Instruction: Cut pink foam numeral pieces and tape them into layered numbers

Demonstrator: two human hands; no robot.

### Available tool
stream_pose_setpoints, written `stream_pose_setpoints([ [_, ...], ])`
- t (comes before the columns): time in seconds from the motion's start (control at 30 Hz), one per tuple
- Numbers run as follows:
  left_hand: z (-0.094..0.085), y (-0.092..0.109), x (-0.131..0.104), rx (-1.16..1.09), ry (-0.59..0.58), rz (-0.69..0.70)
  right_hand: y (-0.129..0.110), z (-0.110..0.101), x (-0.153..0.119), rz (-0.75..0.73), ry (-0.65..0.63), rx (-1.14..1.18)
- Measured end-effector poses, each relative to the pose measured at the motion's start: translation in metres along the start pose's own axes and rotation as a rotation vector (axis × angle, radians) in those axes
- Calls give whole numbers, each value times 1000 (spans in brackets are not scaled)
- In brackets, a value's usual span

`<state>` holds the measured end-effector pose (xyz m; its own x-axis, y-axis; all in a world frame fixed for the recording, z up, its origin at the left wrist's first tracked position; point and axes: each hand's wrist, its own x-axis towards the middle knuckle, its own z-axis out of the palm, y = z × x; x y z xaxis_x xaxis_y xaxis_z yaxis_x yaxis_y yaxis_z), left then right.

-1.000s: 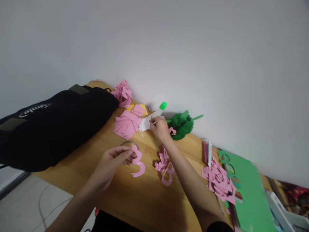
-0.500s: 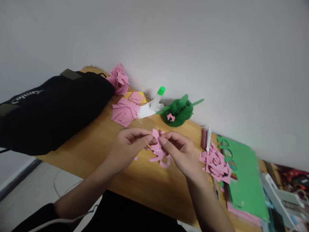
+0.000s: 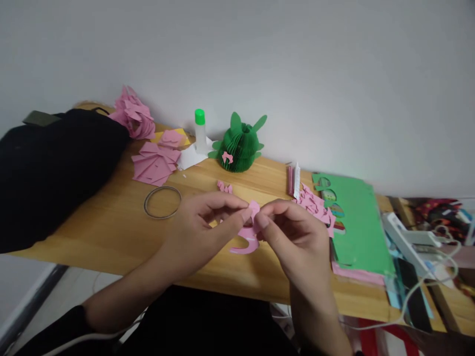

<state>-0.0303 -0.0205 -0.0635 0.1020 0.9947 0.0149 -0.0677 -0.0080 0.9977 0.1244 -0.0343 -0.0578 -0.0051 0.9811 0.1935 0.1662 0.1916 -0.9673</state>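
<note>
Both hands meet over the front of the wooden table (image 3: pixel 111 232). My left hand (image 3: pixel 202 220) and my right hand (image 3: pixel 293 232) pinch the same pink paper cutout (image 3: pixel 248 237), a curved shape that hangs between the fingertips just above the tabletop. A few small pink cutouts (image 3: pixel 224 187) lie just behind the hands. Further back stands a green honeycomb paper ball (image 3: pixel 240 143) with a small pink piece stuck on its front, and a glue stick with a green cap (image 3: pixel 200 131) stands upright to its left.
A black bag (image 3: pixel 48 163) fills the table's left end. Pink paper scraps (image 3: pixel 154 163) and a crumpled pink flower (image 3: pixel 133 116) lie at the back left, and a metal ring (image 3: pixel 162 201) nearer me. Green card sheets (image 3: pixel 352 222), pink scraps (image 3: pixel 313 202) and cables (image 3: pixel 426 247) crowd the right.
My right hand came back from the glue stick and joined my left hand on the pink cutout. The view swung left, and level, so the metal ring and upright glue stick now show.
</note>
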Motion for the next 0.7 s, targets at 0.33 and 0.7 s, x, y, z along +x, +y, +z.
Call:
stream_pose_setpoints([
  [0.33,10,9,-2,-25,-165,-3,6,-16,-13,44,-1,129],
  [0.7,7,1,-6,-178,-229,9,8,-20,-16,143,38,237],
])
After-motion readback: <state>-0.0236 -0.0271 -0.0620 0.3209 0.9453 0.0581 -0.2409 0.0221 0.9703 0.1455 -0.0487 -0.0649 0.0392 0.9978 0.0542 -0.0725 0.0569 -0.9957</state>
